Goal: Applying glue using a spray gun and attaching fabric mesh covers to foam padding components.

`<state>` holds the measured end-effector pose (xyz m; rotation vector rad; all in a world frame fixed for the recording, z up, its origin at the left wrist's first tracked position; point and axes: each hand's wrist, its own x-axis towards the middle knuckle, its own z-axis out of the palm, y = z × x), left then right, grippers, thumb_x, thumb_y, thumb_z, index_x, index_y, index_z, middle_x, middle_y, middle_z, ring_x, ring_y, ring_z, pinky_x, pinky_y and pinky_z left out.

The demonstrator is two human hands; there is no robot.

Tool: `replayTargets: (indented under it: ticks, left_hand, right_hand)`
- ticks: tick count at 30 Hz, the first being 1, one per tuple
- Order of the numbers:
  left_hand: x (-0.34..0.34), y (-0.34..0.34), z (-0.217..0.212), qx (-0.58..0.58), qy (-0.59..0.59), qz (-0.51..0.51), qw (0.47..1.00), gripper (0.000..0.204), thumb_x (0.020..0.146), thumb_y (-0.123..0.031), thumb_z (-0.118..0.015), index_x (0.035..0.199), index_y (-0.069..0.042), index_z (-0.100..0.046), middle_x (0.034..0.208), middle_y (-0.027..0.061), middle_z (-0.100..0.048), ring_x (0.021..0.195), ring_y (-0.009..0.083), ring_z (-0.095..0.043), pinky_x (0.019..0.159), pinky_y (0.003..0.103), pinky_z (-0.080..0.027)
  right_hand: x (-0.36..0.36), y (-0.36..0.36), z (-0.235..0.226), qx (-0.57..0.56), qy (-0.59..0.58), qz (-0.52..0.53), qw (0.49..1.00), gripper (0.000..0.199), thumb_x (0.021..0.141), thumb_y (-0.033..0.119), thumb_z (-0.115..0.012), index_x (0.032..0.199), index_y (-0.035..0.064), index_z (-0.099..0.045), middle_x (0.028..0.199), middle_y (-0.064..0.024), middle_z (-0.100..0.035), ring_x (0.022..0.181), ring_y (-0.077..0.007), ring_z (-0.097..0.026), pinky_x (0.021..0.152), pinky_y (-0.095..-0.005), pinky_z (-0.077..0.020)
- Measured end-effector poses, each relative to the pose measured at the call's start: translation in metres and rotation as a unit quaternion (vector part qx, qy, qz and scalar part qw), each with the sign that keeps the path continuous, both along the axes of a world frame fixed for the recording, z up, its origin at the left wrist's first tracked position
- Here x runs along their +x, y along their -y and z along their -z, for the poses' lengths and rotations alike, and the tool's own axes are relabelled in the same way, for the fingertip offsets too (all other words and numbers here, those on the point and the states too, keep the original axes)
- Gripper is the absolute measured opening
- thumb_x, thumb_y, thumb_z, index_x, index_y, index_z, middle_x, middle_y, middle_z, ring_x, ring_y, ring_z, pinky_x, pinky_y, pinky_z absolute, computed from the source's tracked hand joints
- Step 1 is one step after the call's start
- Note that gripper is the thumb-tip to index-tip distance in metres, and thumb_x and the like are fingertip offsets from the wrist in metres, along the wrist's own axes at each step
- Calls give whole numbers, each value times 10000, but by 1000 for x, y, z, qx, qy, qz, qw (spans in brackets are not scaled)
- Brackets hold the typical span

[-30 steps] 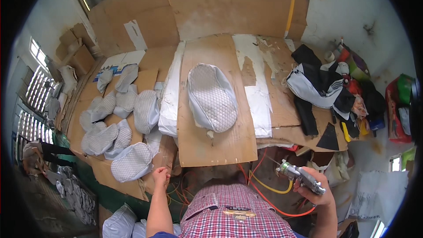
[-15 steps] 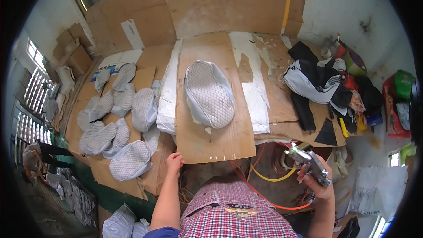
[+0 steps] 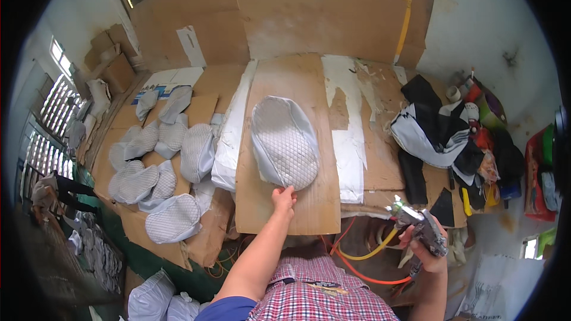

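Observation:
On a cardboard sheet in the middle of the bench lies a grey quilted fabric piece, oval, with smooth pale side panels. My left hand is at its near end, thumb and fingers closed on the edge. Wrapped in my right hand is a metal spray gun, held off the bench's front edge with its nozzle pointing up and left. An orange hose runs near that hand. More grey quilted pieces lie in a loose group on the left, some overlapping.
Black and white fabric is heaped at the right, beside a red bag. Cardboard panels stand behind the bench. A yellow hose hangs below the front edge. Another person bends over at far left.
My left hand has moved right and forward, from the cardboard's front corner to the quilted piece's near edge. The spray gun stays in my right hand. The view has shifted slightly.

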<state>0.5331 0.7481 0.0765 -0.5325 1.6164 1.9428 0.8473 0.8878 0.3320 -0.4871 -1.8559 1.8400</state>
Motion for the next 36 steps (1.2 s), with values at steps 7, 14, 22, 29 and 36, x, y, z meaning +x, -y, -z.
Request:
replayTargets:
  ticks: [7, 14, 22, 29, 36]
  left_hand:
    - [12, -7, -20, -45, -56, -19, 997, 126, 822, -91, -638, 777, -61, -524, 685, 30, -579, 515, 105, -547, 422, 202, -415]
    - [3, -1, -88, 33, -43, -46, 997, 87, 772, -94, -606, 774, -49, -532, 673, 58, -580, 499, 158, -547, 447, 258, -463]
    - [-22, 27, -89, -7, 40, 17, 999, 200, 790, -101, -527, 924, 47, -519, 733, 150, -607, 540, 244, -613, 356, 288, -480]
    - [-61, 59, -129, 224, 198, 19, 954, 46, 727, -26, -492, 699, -57, -474, 597, 54, -516, 507, 159, -507, 391, 259, -422]
    - [-51, 56, -156, 302, 230, -10, 925, 38, 743, -47, -469, 748, -32, -504, 624, 56, -528, 522, 155, -493, 425, 257, -426]
  right_hand:
    - [5, -40, 6, 50, 55, -103, 992, 517, 750, -29, -630, 1240, -20, -467, 823, -94, -619, 699, -155, -613, 646, -283, -508]
    - [-46, -47, 26, -38, -13, -58, 998, 538, 777, 74, -686, 1239, -50, -441, 823, -92, -606, 739, -163, -608, 667, -281, -504]
    - [-112, -29, 68, 190, 71, -6, 979, 475, 802, -3, -604, 1255, 13, -459, 929, -67, -591, 801, -135, -562, 742, -269, -455]
    - [-194, -69, 206, 426, 234, 88, 870, 732, 683, 123, -726, 1305, -3, -362, 1189, -253, -496, 1074, -404, -493, 920, -414, -412]
    - [-269, 17, 195, -531, -26, -233, 814, 461, 861, 257, -627, 1232, 38, -465, 1132, -118, -577, 1044, -251, -558, 894, -386, -454]
